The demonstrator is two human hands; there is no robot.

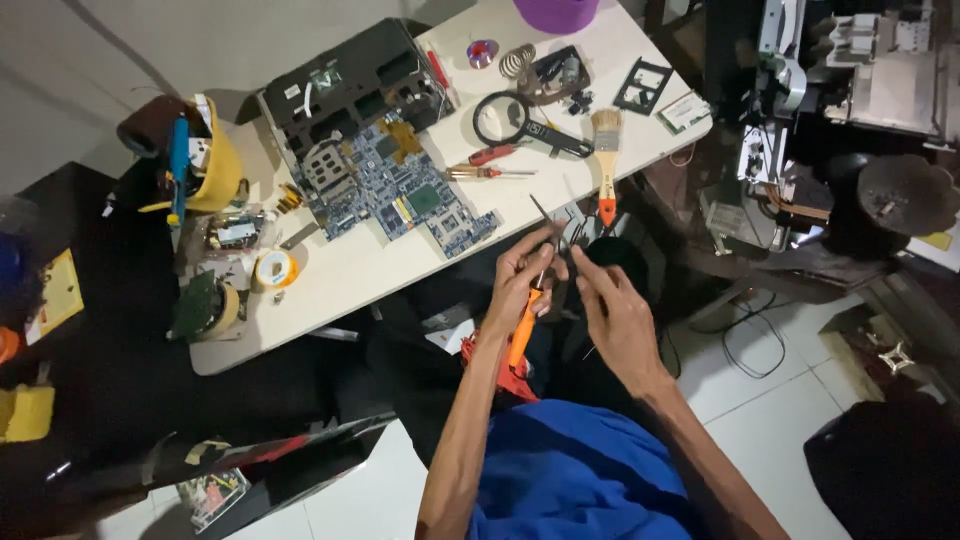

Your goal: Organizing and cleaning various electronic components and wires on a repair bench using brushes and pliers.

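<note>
Left hand [520, 275] grip closed around an orange-handled soldering iron [522, 335], handle slanting down toward the lap, dark tip up near the fingers. Right hand [612, 305] just beside it, fingertips pressed together near the iron's tip; possibly pinching something thin, too dark to tell. Both hands hang off the counter [350, 270], just past its near edge, over the lap, floor tiles below.

On the counter: blue circuit board [405, 195] mid-surface, one corner near the front edge; open laptop chassis [350, 85] behind it; red-handled screwdriver [480, 172] and magnifying glass [505, 118] to the right. Paintbrush [606, 165] lies with its orange handle poking past the counter edge, close to the hands. Tape roll [274, 268] near the left front edge. Bare strip of counter runs along the front edge between tape and board.
</note>
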